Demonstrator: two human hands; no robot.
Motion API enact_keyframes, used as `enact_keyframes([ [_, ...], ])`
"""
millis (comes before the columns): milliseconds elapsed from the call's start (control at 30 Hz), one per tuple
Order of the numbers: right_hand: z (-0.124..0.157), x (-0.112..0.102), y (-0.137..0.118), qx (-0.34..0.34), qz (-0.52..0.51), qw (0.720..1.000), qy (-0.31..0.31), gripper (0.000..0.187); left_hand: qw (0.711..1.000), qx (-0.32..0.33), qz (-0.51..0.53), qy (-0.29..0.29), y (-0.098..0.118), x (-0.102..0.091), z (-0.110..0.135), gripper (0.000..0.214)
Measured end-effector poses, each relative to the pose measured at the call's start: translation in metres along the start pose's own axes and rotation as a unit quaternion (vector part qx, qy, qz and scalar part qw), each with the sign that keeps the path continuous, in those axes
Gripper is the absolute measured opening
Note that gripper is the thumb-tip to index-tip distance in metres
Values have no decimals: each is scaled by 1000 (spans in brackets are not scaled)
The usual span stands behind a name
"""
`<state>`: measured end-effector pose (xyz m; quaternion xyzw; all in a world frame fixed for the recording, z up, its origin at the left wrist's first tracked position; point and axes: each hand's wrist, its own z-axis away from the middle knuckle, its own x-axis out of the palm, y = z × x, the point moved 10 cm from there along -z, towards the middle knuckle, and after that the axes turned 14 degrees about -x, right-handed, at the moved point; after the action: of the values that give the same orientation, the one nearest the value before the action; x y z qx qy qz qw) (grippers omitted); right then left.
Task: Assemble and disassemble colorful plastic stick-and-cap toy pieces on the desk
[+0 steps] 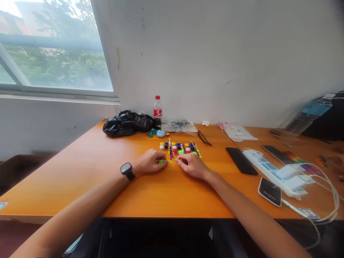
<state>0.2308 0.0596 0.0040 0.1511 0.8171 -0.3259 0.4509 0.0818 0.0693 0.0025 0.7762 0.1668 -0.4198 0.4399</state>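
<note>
My left hand (151,161), with a black watch on its wrist, rests on the orange table (80,172) with fingers curled around a thin green stick (162,161). My right hand (191,165) lies close beside it, fingers pinched near the stick's tip; what it pinches is too small to make out. Just beyond both hands sits a cluster of small coloured paint pots (176,147) with several thin coloured sticks lying among them.
A black plastic bag (126,123), a red-capped bottle (157,107) and a clear packet stand by the wall. To the right lie glasses (204,138), a black phone (241,160), a white power strip (271,170) with cables, and another phone (270,191).
</note>
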Motion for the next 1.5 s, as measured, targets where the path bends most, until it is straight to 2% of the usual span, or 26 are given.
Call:
enact_keyframes([
  [167,0,0,1,0,2,1000,1,31,998,-15,-11,61,1,-15,-1,29],
  [333,0,0,-2,3,-2,1000,-3,28,987,-57,-38,146,-12,-35,-3,29],
  [633,-1,0,-5,5,-4,1000,-10,27,951,-152,-113,245,-52,-72,-4,35],
  [800,-1,0,-6,-1,-3,1000,-15,26,933,-221,-131,252,-85,-86,-5,33],
  [900,0,1,-6,-3,-2,1000,-14,27,930,-236,-153,237,-101,-83,-7,32],
  [1067,1,2,-4,-1,1,1000,-17,28,935,-227,-220,161,-117,-54,-10,33],
  [1267,0,3,-5,8,0,1000,-29,24,938,-226,-236,117,-123,-39,-12,41],
  [1367,1,6,-3,6,-10,1000,-29,22,931,-233,-249,132,-121,-40,-11,45],
  [1500,2,10,1,1,-10,1000,-29,29,920,-228,-254,190,-107,-48,-8,59],
])
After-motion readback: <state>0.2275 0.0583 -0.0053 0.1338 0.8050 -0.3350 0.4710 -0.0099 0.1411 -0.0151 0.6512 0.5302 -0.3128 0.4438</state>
